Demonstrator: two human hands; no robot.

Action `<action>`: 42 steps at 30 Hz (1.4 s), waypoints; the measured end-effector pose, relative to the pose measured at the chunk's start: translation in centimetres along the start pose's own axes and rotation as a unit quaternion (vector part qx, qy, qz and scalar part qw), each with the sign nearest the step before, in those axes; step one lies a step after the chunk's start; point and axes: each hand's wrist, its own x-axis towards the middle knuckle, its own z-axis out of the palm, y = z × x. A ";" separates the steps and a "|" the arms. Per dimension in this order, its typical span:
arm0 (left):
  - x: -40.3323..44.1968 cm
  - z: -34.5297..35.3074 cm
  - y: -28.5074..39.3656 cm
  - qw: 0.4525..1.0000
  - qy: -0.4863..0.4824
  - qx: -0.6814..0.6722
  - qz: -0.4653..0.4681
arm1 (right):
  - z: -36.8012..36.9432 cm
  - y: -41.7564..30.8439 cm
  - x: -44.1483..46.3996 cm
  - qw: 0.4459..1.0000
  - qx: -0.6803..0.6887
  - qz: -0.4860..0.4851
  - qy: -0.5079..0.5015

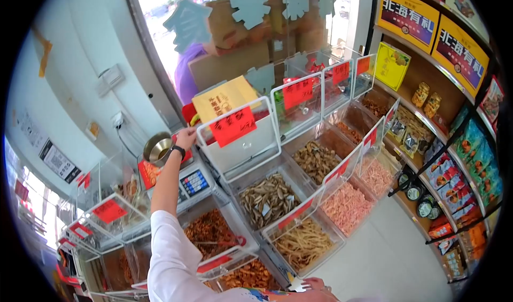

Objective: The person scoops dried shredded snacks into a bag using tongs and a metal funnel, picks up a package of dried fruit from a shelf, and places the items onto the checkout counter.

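My left hand (186, 138), with a dark band on the wrist, reaches across the weighing scale (193, 183) to the corner of a clear bin (235, 160). Its fingers look closed together, but what they hold there, if anything, is hidden. Beside it a shiny metal bowl (158, 148) stands tilted near the scale. A yellow cardboard box (224, 100) sits in the top of the bin, behind a red price card (233, 126). My right hand (315, 285) shows only in part at the bottom edge, near a bin of pale dried strips (302, 243); its fingers are mostly hidden.
Open bins hold small dried fish (267, 198), pink dried shreds (347, 208) and reddish-brown dried pieces (211, 232). Upright clear lids with red cards rise between them. Stocked shelves (446, 136) line the right side. A glass window (256, 29) stands behind the bins.
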 end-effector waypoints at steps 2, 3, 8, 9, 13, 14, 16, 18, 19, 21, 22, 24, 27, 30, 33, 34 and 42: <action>0.0 1.2 2.8 0.985 -0.013 0.164 0.053 | -1.3 0.0 0.8 0.999 0.012 0.029 0.019; -0.4 1.7 5.1 0.975 -0.032 0.215 0.051 | -1.6 -0.2 0.9 0.999 0.016 0.041 0.028; 0.4 3.0 7.5 0.937 -0.099 0.316 0.112 | -0.9 -1.3 1.2 0.996 0.009 0.077 0.053; 0.2 2.9 7.8 0.927 -0.108 0.334 0.136 | -0.6 -1.6 1.6 0.996 0.003 0.079 0.050; 0.8 2.5 5.5 0.888 -0.112 0.379 0.236 | 0.5 -1.4 3.3 0.998 -0.008 0.063 0.008; 0.9 2.6 5.9 0.883 -0.099 0.379 0.257 | 0.9 -1.7 3.7 0.998 0.010 0.060 0.002; 1.7 3.4 6.3 0.874 -0.103 0.382 0.283 | 1.2 -0.4 5.5 0.998 0.027 0.048 0.001; 2.3 3.4 5.6 0.863 -0.109 0.384 0.309 | 2.0 -1.0 5.1 0.998 -0.009 0.065 -0.008; 2.5 3.4 4.8 0.865 -0.096 0.377 0.318 | 2.2 -1.2 5.0 0.997 -0.021 0.067 -0.021; 2.8 3.4 3.7 0.870 -0.084 0.361 0.324 | 2.9 -2.2 3.7 0.997 -0.052 0.054 -0.012; 2.8 3.3 3.4 0.875 -0.086 0.353 0.321 | 3.3 -2.9 2.7 0.996 -0.081 0.042 -0.003; 2.1 3.3 4.9 0.923 -0.049 0.280 0.260 | 4.2 -4.6 0.5 0.997 -0.051 0.050 0.020; 1.2 4.0 6.4 0.975 -0.032 0.040 0.218 | 3.9 -3.3 0.5 0.997 -0.005 0.066 0.039; 2.1 1.5 3.5 0.988 -0.041 0.069 0.132 | 2.2 -0.8 2.4 0.998 0.011 0.058 0.021; 2.1 -0.7 4.9 0.993 -0.039 -0.102 0.045 | 1.5 -0.9 2.3 0.998 0.003 0.059 0.010; 1.9 -1.9 6.2 0.997 -0.038 -0.055 0.028 | 1.6 -1.8 1.6 0.998 -0.002 0.069 0.014; -8.0 -6.4 26.8 0.955 0.178 0.150 0.182 | 5.1 -11.1 -0.1 0.952 -0.176 -0.249 -0.005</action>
